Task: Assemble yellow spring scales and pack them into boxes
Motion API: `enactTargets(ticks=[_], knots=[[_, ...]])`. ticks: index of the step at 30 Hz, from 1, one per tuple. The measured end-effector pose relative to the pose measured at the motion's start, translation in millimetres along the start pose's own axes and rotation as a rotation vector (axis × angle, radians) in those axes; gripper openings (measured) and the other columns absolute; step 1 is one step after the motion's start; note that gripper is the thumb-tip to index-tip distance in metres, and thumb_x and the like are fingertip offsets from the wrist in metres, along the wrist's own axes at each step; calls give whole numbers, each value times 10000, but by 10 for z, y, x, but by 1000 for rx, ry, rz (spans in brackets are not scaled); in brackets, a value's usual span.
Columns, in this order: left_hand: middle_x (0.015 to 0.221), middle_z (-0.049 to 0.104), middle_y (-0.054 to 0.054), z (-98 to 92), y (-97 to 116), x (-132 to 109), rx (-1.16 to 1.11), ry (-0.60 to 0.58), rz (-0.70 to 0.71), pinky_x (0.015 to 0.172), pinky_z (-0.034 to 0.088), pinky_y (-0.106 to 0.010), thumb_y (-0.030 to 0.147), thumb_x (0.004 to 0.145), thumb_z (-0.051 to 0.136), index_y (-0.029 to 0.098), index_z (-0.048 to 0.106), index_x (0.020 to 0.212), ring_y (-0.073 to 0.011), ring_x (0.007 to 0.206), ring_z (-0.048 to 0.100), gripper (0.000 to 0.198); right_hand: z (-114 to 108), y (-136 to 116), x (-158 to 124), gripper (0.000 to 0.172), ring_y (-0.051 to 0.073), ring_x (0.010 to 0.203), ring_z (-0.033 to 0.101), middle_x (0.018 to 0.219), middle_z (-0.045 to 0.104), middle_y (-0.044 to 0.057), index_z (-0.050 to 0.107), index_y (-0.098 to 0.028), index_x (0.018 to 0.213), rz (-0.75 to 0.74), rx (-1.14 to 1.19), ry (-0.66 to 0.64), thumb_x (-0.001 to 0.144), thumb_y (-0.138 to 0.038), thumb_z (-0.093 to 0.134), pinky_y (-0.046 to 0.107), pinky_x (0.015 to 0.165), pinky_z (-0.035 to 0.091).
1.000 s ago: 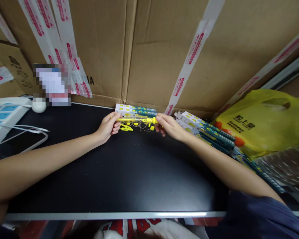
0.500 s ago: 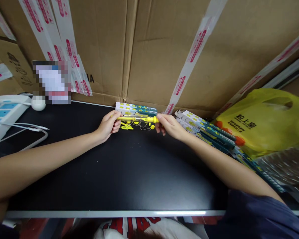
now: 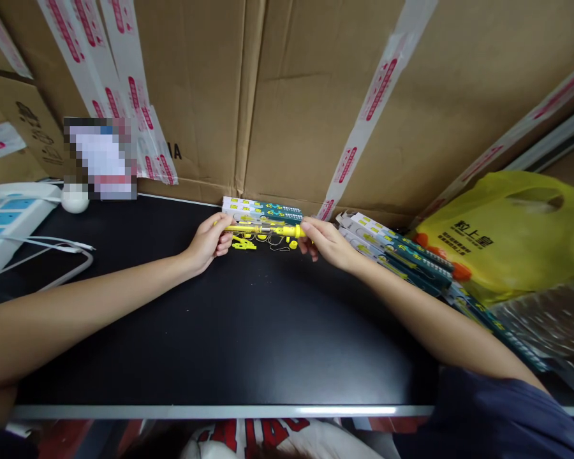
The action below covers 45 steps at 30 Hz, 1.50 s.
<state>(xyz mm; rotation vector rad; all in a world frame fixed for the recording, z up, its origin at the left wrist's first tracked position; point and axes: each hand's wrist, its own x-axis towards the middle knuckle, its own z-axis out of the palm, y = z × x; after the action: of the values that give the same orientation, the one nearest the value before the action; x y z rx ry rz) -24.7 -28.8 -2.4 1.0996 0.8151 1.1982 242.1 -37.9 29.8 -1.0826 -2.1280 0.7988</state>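
A slim yellow rod-like tool (image 3: pixel 263 229) with a clear, tube-like middle is held level above the back of the black table. My left hand (image 3: pixel 211 241) is closed around its left end. The fingers of my right hand (image 3: pixel 326 240) pinch the yellow cap at its right end. Small yellow parts (image 3: pixel 243 243) and thin loops of wire or cord lie behind and just below the tool, partly hidden by it. Behind them sit white-and-green printed boxes (image 3: pixel 263 207).
More printed boxes (image 3: pixel 397 248) are stacked at the right, beside a yellow plastic bag (image 3: pixel 502 229). A white power strip (image 3: pixel 14 220) with cables stands at the left. Large taped cardboard boxes (image 3: pixel 306 83) rise behind the black table (image 3: pixel 249 344).
Almost nothing differs; both hands keep the yellow tool in the same place, and the view has shifted very slightly.
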Motion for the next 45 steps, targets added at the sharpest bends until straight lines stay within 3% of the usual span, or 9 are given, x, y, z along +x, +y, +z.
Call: enactTargets(ticks=[3,9,17,22,26,30,37,45], knots=[[500,348,90,-2,-4,4,-4,-3,1,361,195,-134,262,899,521,188,494,818,-22,367,302,114,-4,-14,5,429,61,438,474,622,552,-21,435,-194,735,16,-8,18,989,-520,321,182,396,409],[499,343,93,2,7,-4,-3,0,0,360,191,-134,292,881,556,192,496,812,-21,363,301,136,-12,-14,-1,309,70,453,475,643,566,-42,410,-219,836,-17,65,6,966,-498,420,181,400,418],[497,342,91,9,10,-14,8,-8,3,356,189,-134,260,901,515,186,497,807,-21,361,297,121,3,6,-1,481,64,449,476,621,552,-8,439,-189,705,30,0,-4,981,-559,304,192,409,417],[498,345,88,13,13,-10,-5,2,0,356,183,-135,260,906,509,186,499,807,-20,361,297,124,4,-30,-4,291,78,524,493,711,555,-33,414,-223,961,-36,119,52,938,-504,488,194,442,443],[498,342,89,2,12,-7,-11,7,7,360,185,-137,272,898,526,187,503,804,-19,361,299,129,7,-59,-10,306,98,636,528,780,548,-16,419,-229,1007,-97,130,69,884,-435,608,215,516,485],[502,399,79,-1,5,-14,11,-3,18,365,189,-138,281,884,559,188,497,801,-15,368,306,140,12,-63,1,319,98,626,551,757,566,-20,423,-222,1047,-95,179,82,888,-433,603,230,540,500],[574,565,35,17,24,-18,67,-12,29,407,337,-143,336,809,666,184,539,833,-33,425,451,200,-16,-60,66,372,78,480,535,579,566,-60,472,-201,951,34,360,103,819,-499,650,228,474,485],[717,680,-20,-24,-12,19,39,-26,37,449,426,-156,338,793,674,174,591,979,-49,466,531,261,-55,-21,87,430,57,463,503,576,561,-88,483,-200,969,87,478,72,718,-396,774,240,486,531]])
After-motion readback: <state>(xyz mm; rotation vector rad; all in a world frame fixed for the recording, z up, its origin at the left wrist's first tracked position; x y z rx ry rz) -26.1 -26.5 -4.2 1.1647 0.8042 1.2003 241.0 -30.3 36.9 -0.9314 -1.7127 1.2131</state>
